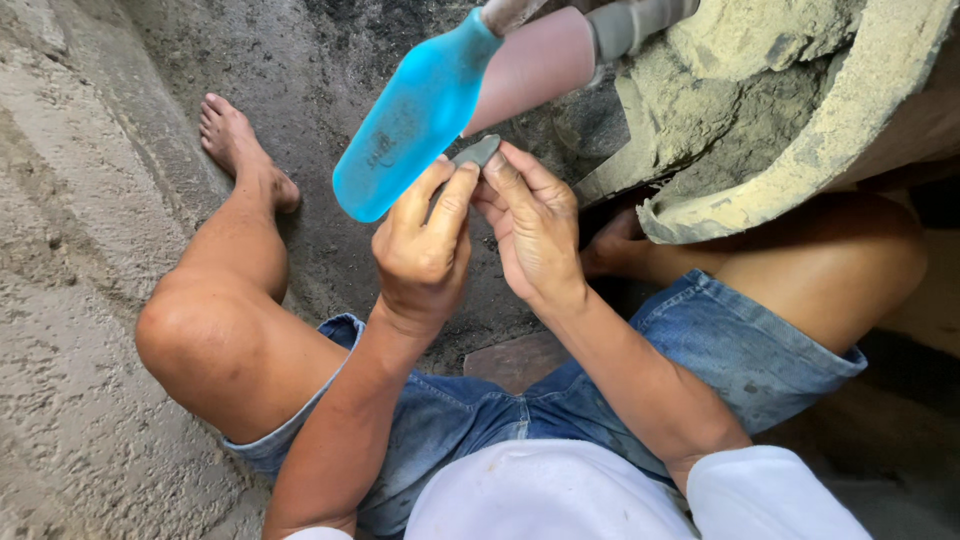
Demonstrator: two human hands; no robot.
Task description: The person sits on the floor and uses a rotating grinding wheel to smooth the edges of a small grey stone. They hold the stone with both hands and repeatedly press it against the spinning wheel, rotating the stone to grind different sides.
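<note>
My left hand (422, 250) and my right hand (535, 228) meet in front of me, fingertips pinched together on a small flat grey piece (478, 152). Just above them hangs a bright blue bottle-shaped thing (415, 115) with a pink and grey part (560, 50) joined to its upper end; it runs out of the frame at the top. I cannot tell what holds it up. I sit on the ground in blue denim shorts, knees spread, bare left foot (240, 150) stretched forward.
A large rough cement-caked tub (800, 130) rests against my right thigh at the upper right. A coarse plastered wall (70, 250) rises along the left. Dark gritty ground (330, 60) lies between my legs, with a flat brownish slab (515, 358) under me.
</note>
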